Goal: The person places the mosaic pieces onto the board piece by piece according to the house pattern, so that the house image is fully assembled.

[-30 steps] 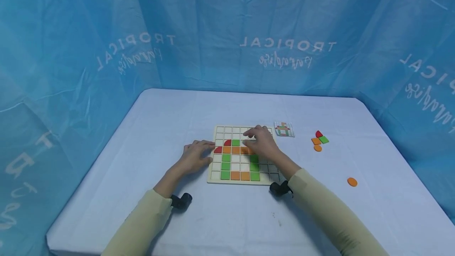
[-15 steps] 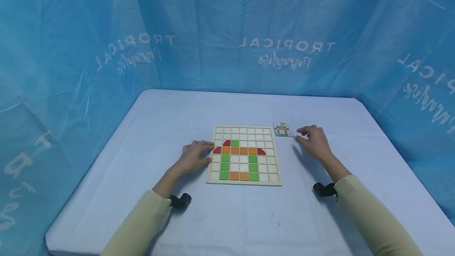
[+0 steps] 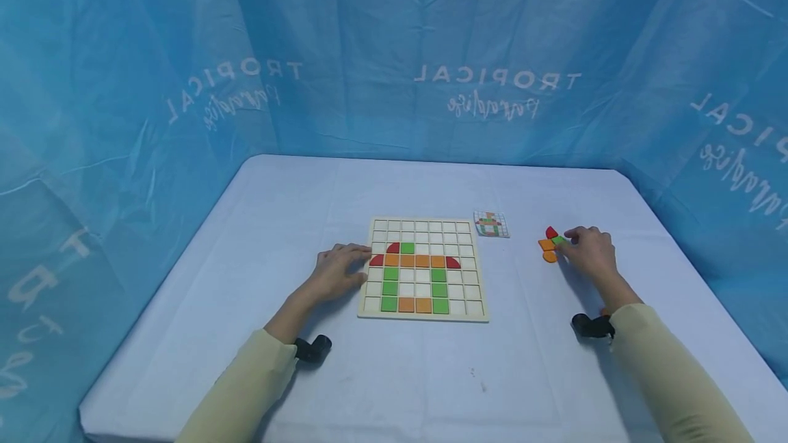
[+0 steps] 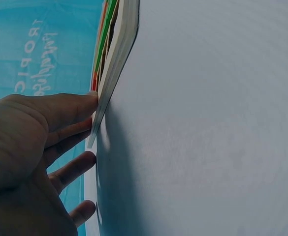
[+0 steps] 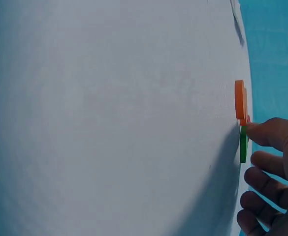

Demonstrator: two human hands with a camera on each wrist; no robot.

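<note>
A pale gridded board point(image 3: 423, 318) lies on the table, with green squares, orange squares and red quarter-round pieces in its cells. My left hand point(image 3: 337, 272) touches the board's left edge with thumb and fingertips; its fingers point(image 4: 72, 169) are relaxed and spread. To the right, my right hand point(image 3: 592, 251) reaches to a small cluster of pieces. Its thumb is at a green square point(image 3: 558, 240), and the fingers stand apart from the thumb. In that cluster lie a red quarter-round piece point(image 3: 551, 232), an orange square point(image 3: 546, 245) and an orange disc point(image 3: 550, 257).
A small pattern card point(image 3: 491, 224) lies by the board's upper right corner. Another orange disc point(image 3: 604, 311) is mostly hidden behind my right wrist. White cloth covers the table point(image 3: 394, 374). Blue printed sheets point(image 3: 369, 53) hang around it.
My right hand has moved from over the board rightward to the loose pieces, uncovering a red quarter-round piece at the right end of the orange row. The left hand stays at the board's edge.
</note>
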